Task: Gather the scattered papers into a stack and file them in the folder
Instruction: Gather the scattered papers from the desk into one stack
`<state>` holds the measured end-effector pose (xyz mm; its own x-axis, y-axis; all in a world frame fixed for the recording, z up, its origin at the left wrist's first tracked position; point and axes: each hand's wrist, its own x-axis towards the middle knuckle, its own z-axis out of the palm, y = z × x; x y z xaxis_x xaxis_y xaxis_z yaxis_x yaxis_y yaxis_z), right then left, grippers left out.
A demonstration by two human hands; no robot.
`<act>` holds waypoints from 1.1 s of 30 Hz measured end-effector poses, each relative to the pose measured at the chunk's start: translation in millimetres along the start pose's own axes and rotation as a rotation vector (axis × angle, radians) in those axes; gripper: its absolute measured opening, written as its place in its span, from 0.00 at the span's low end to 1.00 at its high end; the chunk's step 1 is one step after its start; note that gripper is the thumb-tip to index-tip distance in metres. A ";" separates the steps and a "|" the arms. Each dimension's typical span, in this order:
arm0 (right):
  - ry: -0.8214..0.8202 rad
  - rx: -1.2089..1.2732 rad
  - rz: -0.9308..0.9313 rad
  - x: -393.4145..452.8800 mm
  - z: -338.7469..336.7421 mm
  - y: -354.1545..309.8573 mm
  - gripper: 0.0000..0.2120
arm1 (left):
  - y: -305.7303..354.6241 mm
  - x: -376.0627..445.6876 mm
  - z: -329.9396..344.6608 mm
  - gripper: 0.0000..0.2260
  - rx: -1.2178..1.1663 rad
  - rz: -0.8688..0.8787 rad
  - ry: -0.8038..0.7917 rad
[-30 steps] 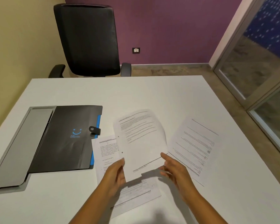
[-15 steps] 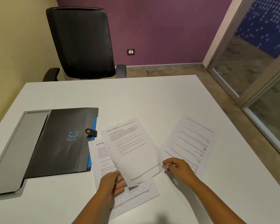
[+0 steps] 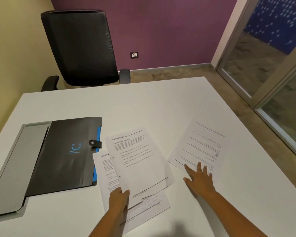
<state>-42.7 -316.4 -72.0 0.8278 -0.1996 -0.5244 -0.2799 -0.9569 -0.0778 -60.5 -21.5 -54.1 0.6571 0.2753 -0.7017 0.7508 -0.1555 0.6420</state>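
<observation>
**Paper status: two sheets overlapped, one apart**

Your left hand [image 3: 119, 200] pinches the top sheet [image 3: 138, 161] over the lower sheet [image 3: 147, 207]. Your right hand [image 3: 199, 179], fingers spread flat, touches the third sheet [image 3: 200, 146] at 2 o'clock. The folder [image 3: 63, 156] lies at 9 o'clock.

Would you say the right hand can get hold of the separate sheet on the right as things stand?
Probably yes. The right hand is open, its fingertips already on the near edge of the separate sheet, which lies flat on the white table with nothing on it.
</observation>
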 end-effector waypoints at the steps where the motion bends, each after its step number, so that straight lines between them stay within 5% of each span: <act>1: 0.003 -0.003 -0.006 -0.1 0.5 -0.2 0.28 | -1.5 0.4 -3.0 0.03 0.009 -0.002 0.004; 9: 0.002 0.088 -0.039 1.9 -11.0 -8.3 0.25 | -13.5 -1.5 -13.7 0.13 0.085 -0.046 -0.048; 15: 0.105 0.361 -0.130 -19.6 -23.4 -35.0 0.22 | -17.6 -7.8 -14.5 0.09 0.097 -0.070 -0.079; 24: -0.128 0.061 -0.454 -83.0 4.9 -109.1 0.17 | 1.0 -12.5 -10.5 0.17 -0.226 -0.219 0.015; 27: -0.216 0.258 -0.468 -84.9 7.7 -118.1 0.07 | -1.2 -18.6 -9.7 0.13 -0.111 -0.100 -0.056; 33: -0.131 0.597 -0.462 -75.7 -5.9 -106.8 0.13 | -2.9 -23.7 -15.1 0.15 -0.012 0.005 -0.084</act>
<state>-72.6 -200.3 -19.0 0.8706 0.2551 -0.4207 -0.1656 -0.6532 -0.7389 -79.2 -13.3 -34.7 0.6644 0.1938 -0.7218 0.7471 -0.1448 0.6488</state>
